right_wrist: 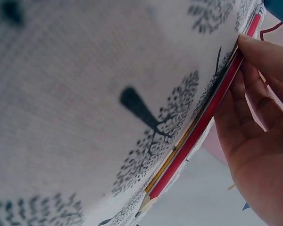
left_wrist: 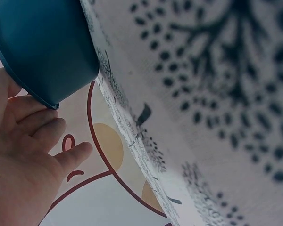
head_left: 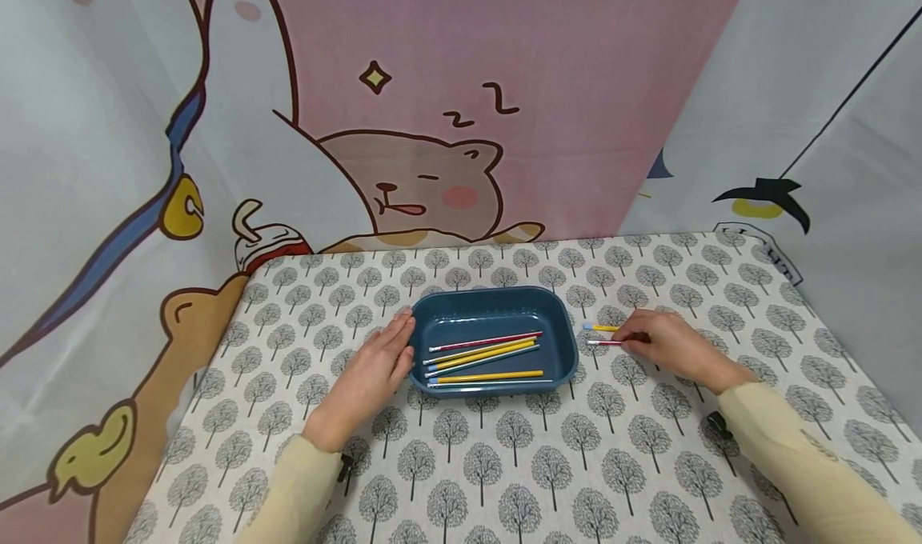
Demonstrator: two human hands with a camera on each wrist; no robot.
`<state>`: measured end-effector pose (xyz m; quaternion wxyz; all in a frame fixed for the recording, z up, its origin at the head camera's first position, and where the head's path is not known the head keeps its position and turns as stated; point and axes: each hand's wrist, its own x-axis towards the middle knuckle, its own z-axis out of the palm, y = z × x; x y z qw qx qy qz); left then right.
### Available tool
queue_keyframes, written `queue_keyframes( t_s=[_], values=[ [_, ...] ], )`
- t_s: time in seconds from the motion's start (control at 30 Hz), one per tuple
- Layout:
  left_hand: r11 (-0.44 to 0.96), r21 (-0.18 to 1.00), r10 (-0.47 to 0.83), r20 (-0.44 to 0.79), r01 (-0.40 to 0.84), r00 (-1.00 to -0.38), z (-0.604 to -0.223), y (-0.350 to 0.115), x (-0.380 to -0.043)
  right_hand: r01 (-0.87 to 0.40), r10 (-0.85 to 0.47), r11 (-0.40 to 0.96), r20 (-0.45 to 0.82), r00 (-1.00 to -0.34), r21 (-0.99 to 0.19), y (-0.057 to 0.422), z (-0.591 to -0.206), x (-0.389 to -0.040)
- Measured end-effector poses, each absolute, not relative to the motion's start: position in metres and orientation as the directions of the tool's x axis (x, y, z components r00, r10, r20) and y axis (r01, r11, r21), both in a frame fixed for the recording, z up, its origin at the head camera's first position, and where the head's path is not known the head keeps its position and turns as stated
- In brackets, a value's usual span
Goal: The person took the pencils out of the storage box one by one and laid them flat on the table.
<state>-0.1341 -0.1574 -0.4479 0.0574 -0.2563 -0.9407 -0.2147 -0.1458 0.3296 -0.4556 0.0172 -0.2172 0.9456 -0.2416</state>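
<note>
Nearest the camera lay one pale sleeve (head_left: 284,492) at seven o'clock and another sleeve (head_left: 799,456) at four. Beneath them spread the tree-patterned worktop (head_left: 576,448), bearing one tray (head_left: 479,304). The left hand (head_left: 370,376) rested at the tray's nine o'clock end, its fingers extended against it, holding no pencil. The right hand (head_left: 670,346), beyond the three o'clock end, pinched a red pencil (right_wrist: 196,123) between thumb and fingertips. From that hand the tray lay at nine o'clock, near but apart; the red pencil's long axis ran roughly nine to three, eraser end trayward. Whether it was lifted I couldn't tell. One yellow pencil (head_left: 599,328) lay just beside it, on the twelve o'clock side. Inside the tray I counted six pencils (head_left: 497,377), also roughly nine to three: one red, three yellow, two teal.
</note>
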Motion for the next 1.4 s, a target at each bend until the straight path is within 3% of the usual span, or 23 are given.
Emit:
queue_keyframes(
  t_s=[1.0,1.4],
  values=[
    [0.768,0.362,0.47,0.244,0.529,-0.848,-0.449,-0.157,-0.134,-0.416,-0.414,0.824,0.094,-0.906,-0.386,0.328,-0.451,-0.138],
    [0.771,0.357,0.472,0.237,0.528,-0.849,-0.448,-0.158,-0.135,-0.409,-0.348,0.835,0.222,-0.911,-0.368,0.325,-0.422,-0.118]
  ],
)
